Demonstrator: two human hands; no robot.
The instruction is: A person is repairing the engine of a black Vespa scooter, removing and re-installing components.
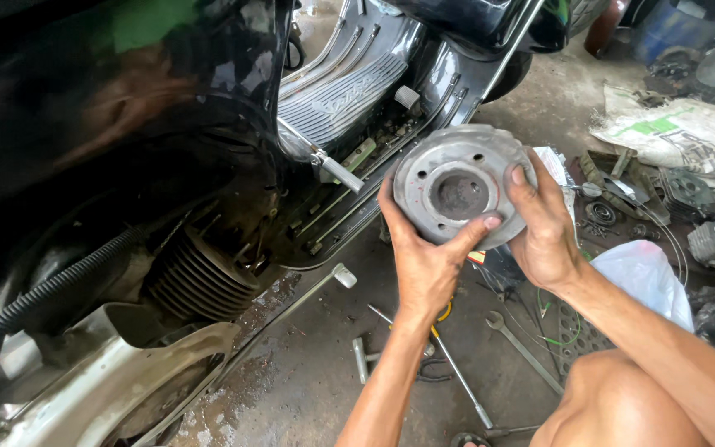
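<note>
A bare knee (622, 406) sits just under the right hand (544, 228). Both hands, the left hand (424, 257) too, clasp 1 round finned metal part (457, 186), apparently inspecting it; refitting would call for alignment toward the finned engine cylinder (196, 277), left of them.

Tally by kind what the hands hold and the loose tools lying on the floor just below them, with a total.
Round finned metal part, held by left hand and right hand: 1
Open-ended spanner: 1
Long T-handle wrench: 1
Short metal tool: 1
Total: 4
</note>
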